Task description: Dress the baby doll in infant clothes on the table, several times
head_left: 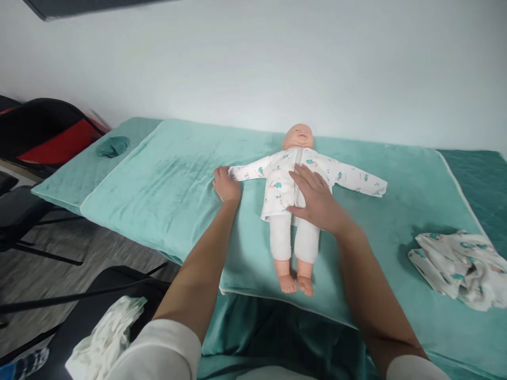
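A baby doll (298, 136) lies on its back with its head toward the wall, its arms stretched out sideways and bare feet toward me. It wears a white patterned jacket (277, 187) and white pants (280, 237). My left hand (227, 184) has its fingers closed around the cuff of the jacket sleeve (251, 170) on the left; the fingertips are partly hidden. Flat across the jacket front rests my right hand (317, 198), fingers stretched out and holding nothing. The other sleeve (358, 180) lies extended to the right, with no doll hand showing at its cuff.
A green padded bed (178, 158) with a face hole (113, 146) stands against the wall (253, 68). Crumpled patterned clothing (459, 266) lies at right. Dark chairs (114, 282) stand at left, one bearing white cloth (109, 330) and a plastic bottle (29, 364).
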`<state>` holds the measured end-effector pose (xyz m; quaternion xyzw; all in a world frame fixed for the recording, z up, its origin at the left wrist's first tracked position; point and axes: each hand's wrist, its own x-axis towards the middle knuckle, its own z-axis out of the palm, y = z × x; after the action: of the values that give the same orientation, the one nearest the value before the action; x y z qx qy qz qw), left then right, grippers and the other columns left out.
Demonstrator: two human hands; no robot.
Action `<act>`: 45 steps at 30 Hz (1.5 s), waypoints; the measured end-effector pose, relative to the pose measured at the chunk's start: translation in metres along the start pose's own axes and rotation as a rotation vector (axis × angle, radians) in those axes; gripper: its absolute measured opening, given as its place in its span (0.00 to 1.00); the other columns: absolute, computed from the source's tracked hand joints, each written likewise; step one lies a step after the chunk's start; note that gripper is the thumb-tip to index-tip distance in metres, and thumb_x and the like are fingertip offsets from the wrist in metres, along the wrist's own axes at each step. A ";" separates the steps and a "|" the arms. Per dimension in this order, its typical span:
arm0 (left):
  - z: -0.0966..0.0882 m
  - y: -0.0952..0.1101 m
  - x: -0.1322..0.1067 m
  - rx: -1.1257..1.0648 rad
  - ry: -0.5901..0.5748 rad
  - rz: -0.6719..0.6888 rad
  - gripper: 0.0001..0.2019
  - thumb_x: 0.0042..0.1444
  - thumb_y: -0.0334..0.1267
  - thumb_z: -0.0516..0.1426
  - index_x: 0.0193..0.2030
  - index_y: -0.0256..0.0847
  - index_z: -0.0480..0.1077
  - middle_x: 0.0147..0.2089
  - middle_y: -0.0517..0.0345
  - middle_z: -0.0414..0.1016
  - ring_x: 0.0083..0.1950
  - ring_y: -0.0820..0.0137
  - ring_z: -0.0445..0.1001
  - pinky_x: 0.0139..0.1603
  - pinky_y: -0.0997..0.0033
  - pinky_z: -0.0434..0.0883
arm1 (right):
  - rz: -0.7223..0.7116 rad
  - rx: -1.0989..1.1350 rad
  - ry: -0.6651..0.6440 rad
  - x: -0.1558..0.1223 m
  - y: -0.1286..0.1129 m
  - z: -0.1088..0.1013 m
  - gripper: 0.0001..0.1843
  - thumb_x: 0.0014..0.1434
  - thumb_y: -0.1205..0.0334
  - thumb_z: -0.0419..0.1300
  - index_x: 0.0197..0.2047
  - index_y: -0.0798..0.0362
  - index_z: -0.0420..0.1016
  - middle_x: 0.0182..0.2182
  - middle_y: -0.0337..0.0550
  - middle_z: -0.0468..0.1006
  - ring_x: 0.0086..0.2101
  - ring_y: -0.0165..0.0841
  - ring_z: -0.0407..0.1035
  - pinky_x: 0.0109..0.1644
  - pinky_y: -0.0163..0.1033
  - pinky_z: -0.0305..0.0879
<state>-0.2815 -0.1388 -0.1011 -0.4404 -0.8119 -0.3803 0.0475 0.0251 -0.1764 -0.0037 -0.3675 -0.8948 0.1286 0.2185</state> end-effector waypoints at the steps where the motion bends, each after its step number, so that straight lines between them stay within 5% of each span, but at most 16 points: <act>1: 0.000 0.000 0.000 -0.001 0.001 0.003 0.22 0.55 0.20 0.50 0.52 0.45 0.68 0.60 0.49 0.71 0.58 0.59 0.73 0.58 0.57 0.67 | -0.006 -0.003 0.026 -0.004 0.001 0.003 0.42 0.61 0.57 0.61 0.75 0.48 0.52 0.76 0.53 0.49 0.75 0.49 0.42 0.76 0.65 0.43; 6: 0.000 0.000 -0.001 -0.025 -0.005 0.022 0.22 0.55 0.19 0.49 0.51 0.44 0.69 0.59 0.50 0.72 0.58 0.59 0.74 0.58 0.56 0.66 | -0.087 0.003 0.197 -0.031 0.006 0.015 0.35 0.60 0.67 0.56 0.70 0.46 0.62 0.73 0.49 0.58 0.74 0.44 0.48 0.75 0.62 0.49; 12: 0.000 0.001 0.000 -0.028 -0.014 0.014 0.21 0.55 0.19 0.50 0.51 0.44 0.70 0.60 0.48 0.72 0.59 0.58 0.73 0.59 0.56 0.66 | -0.108 0.138 0.444 -0.052 0.008 0.029 0.20 0.61 0.71 0.55 0.51 0.43 0.79 0.56 0.42 0.82 0.63 0.43 0.70 0.68 0.61 0.65; 20: -0.001 0.002 -0.001 -0.026 -0.013 0.022 0.18 0.56 0.21 0.51 0.48 0.44 0.71 0.60 0.48 0.71 0.58 0.57 0.73 0.58 0.55 0.67 | -0.126 0.206 0.434 -0.059 0.001 0.025 0.18 0.58 0.70 0.58 0.46 0.40 0.81 0.48 0.39 0.85 0.51 0.44 0.79 0.61 0.62 0.71; 29: -0.002 0.001 0.000 -0.136 0.033 0.009 0.20 0.56 0.19 0.48 0.47 0.43 0.71 0.60 0.48 0.68 0.60 0.60 0.72 0.62 0.59 0.68 | -0.149 0.266 0.532 -0.063 -0.010 0.036 0.15 0.58 0.67 0.60 0.46 0.39 0.79 0.47 0.42 0.84 0.49 0.46 0.78 0.58 0.63 0.71; 31: -0.003 0.002 0.000 -0.163 0.071 0.031 0.18 0.59 0.21 0.47 0.49 0.41 0.71 0.61 0.45 0.67 0.64 0.60 0.68 0.66 0.60 0.65 | -0.036 0.331 0.680 -0.063 -0.009 0.038 0.11 0.60 0.64 0.59 0.45 0.41 0.77 0.48 0.45 0.82 0.50 0.46 0.76 0.58 0.63 0.71; 35: -0.008 0.007 -0.005 -0.194 0.116 0.110 0.13 0.68 0.33 0.48 0.52 0.38 0.70 0.62 0.41 0.68 0.67 0.58 0.65 0.70 0.57 0.61 | 0.463 0.563 1.057 -0.063 0.019 0.045 0.13 0.60 0.54 0.60 0.47 0.46 0.72 0.50 0.48 0.78 0.55 0.45 0.73 0.62 0.60 0.69; 38: -0.017 0.015 -0.021 -0.260 -0.001 0.154 0.14 0.70 0.38 0.47 0.49 0.39 0.72 0.52 0.44 0.74 0.58 0.59 0.72 0.63 0.59 0.67 | 0.677 0.908 0.943 -0.064 0.052 0.046 0.14 0.57 0.50 0.63 0.43 0.47 0.71 0.42 0.45 0.78 0.49 0.42 0.76 0.58 0.56 0.74; 42: -0.028 0.038 -0.053 -0.446 -0.281 0.217 0.16 0.69 0.45 0.49 0.43 0.40 0.76 0.43 0.48 0.79 0.48 0.60 0.76 0.56 0.61 0.70 | 0.566 1.200 0.610 -0.057 0.074 0.036 0.13 0.57 0.46 0.60 0.36 0.46 0.71 0.42 0.47 0.81 0.50 0.44 0.77 0.57 0.57 0.76; 45: -0.029 0.061 -0.071 -0.676 -0.482 0.110 0.18 0.66 0.52 0.54 0.44 0.42 0.79 0.47 0.51 0.82 0.50 0.59 0.78 0.57 0.61 0.70 | 0.600 1.244 0.399 -0.042 0.070 0.029 0.14 0.57 0.45 0.58 0.37 0.45 0.72 0.42 0.46 0.83 0.51 0.44 0.77 0.58 0.57 0.75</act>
<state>-0.2001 -0.1861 -0.0749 -0.5503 -0.6045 -0.5082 -0.2709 0.0802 -0.1594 -0.0688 -0.4217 -0.4591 0.5994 0.5021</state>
